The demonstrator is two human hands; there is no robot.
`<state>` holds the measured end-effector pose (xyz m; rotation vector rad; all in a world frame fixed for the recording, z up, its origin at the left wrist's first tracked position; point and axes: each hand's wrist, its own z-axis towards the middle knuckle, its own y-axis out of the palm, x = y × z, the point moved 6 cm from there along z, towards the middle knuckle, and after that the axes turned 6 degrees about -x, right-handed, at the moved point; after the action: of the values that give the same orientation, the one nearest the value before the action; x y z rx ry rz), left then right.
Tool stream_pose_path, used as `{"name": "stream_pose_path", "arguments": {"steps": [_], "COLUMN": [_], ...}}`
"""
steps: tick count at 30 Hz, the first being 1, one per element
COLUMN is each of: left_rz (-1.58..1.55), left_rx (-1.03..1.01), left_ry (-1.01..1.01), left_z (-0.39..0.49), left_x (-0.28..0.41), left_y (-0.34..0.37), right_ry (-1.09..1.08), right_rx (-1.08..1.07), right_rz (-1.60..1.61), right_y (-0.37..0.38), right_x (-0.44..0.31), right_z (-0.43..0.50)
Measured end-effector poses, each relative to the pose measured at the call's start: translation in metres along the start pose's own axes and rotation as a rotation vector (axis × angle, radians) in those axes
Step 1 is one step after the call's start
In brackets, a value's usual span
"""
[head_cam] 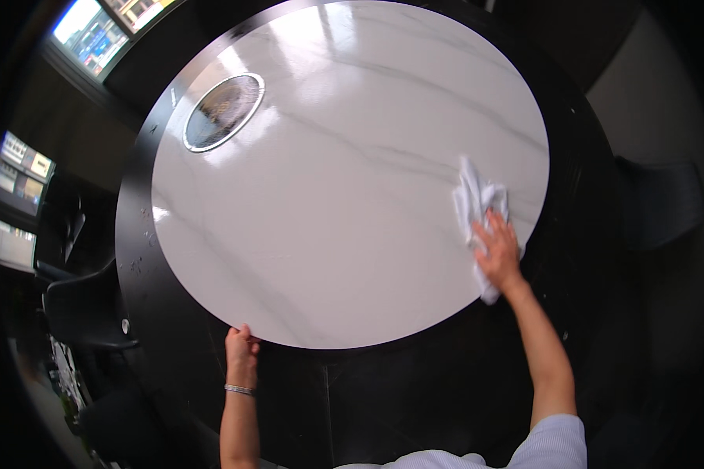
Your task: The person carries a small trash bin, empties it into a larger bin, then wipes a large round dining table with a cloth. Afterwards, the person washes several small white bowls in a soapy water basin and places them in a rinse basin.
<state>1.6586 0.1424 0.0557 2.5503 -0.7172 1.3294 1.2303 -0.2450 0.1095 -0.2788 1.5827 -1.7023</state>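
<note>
A round white marble-patterned turntable (340, 223) lies on a larger round black table (387, 398). My left hand (243, 346) grips the turntable's near left rim, its fingers curled at the edge. On the right part of the marbled surface, my right hand (497, 246) presses on a crumpled white cloth (475, 199), fingers spread over it. One end of the cloth reaches the turntable's near right edge. Whether my right fingers grip the fabric is hard to tell. An oval-looking dark inset with a pale ring (224, 112) shows at the far left of the turntable.
Dark chairs stand at the left (82, 305) and at the right (660, 202) of the table. Small bits and wet-looking spots dot the black table's left border. Windows (94, 38) are at the upper left, and light from there reflects on the glossy surface.
</note>
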Motion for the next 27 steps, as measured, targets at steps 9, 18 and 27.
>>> {"name": "stream_pose_path", "arguments": {"steps": [9,18,27], "left_rz": [-0.231,-0.185,-0.077], "left_rx": [-0.354,-0.079,0.01], "left_ry": [-0.044,0.082,-0.025], "left_z": [-0.092,-0.003,-0.034], "left_x": [-0.045,0.03,-0.012], "left_y": [0.098,-0.015,0.03], "right_ry": [-0.363,0.027,0.406], "right_rx": [-0.052,0.151,0.251], "right_rz": [0.329,-0.037,-0.256], "right_y": [0.086,0.046,0.034], "right_x": [-0.297,-0.094,0.088], "right_z": [-0.032,0.005,0.136]}}
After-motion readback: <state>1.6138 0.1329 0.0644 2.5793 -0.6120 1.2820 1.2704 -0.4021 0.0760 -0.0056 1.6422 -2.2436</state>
